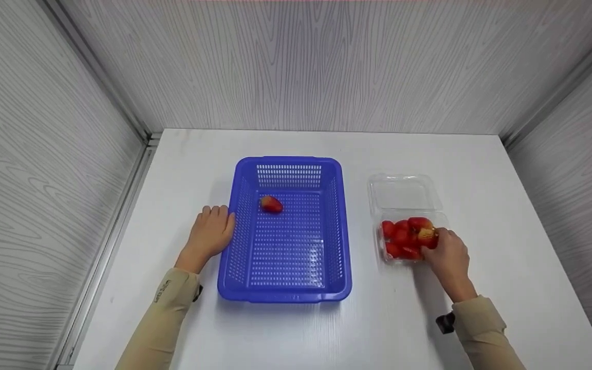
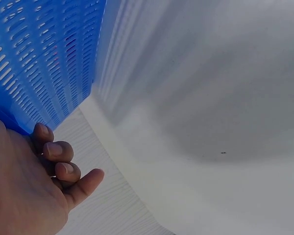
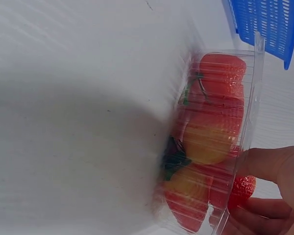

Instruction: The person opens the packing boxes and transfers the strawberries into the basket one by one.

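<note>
A blue perforated basket (image 1: 285, 297) stands on the white table with one strawberry (image 1: 271, 204) lying inside. My left hand (image 1: 212, 232) touches the basket's left rim; in the left wrist view that hand (image 2: 34, 176) has loosely bent fingers beside the basket wall (image 2: 49, 58). To the right, a clear plastic box (image 1: 404, 192) lies with its lid folded back and several red strawberries (image 1: 401, 236) in it. My right hand (image 1: 449, 259) pinches a strawberry (image 1: 427, 237) at the box's right side. The right wrist view shows thumb and fingers of the right hand (image 3: 272, 188) around a strawberry (image 3: 242, 190) at the box rim.
The white table (image 1: 301, 339) carries the basket at centre left and the plastic box to its right. Grey wood-grain panels (image 1: 296, 61) rise behind the table and at both sides. A metal strip (image 1: 103, 262) runs along the left edge.
</note>
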Demonstrator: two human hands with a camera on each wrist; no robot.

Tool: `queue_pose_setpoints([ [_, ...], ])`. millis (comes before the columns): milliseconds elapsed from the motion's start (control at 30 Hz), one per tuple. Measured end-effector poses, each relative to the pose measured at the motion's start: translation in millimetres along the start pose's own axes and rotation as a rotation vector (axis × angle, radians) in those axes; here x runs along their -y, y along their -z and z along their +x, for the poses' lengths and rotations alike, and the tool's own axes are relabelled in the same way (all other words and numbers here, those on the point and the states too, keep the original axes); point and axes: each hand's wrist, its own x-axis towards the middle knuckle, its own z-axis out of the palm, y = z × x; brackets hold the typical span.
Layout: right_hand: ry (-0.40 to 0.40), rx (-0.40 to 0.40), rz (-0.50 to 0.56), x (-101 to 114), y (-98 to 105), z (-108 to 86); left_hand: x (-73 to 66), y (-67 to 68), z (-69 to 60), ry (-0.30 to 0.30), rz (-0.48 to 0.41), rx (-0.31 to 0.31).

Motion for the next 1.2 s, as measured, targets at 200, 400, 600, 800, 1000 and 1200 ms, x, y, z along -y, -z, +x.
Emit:
queue_pose_setpoints([
  [200,0.015,-0.026,0.005,4,6,-1.2,0.6,0.4,-0.8,0.002,0.023,0.005],
  [400,0.047,-0.084,0.029,14,13,-3.4,1.3,0.5,-0.6,-0.002,0.026,-0.009],
  [600,0.093,-0.127,0.051,30,19,-2.4,1.3,-0.5,-0.8,-0.009,0.027,-0.032],
  [800,0.087,-0.095,0.095,47,22,0.4,1.0,-0.7,-1.2,-0.006,0.027,-0.039],
  [1000,0.066,-0.046,0.148,64,23,3.7,0.0,-1.5,-0.8,-0.001,0.032,-0.031],
  [1200,0.103,-0.045,0.186,82,21,9.0,1.1,-1.9,-0.2,-0.007,0.040,-0.047],
])
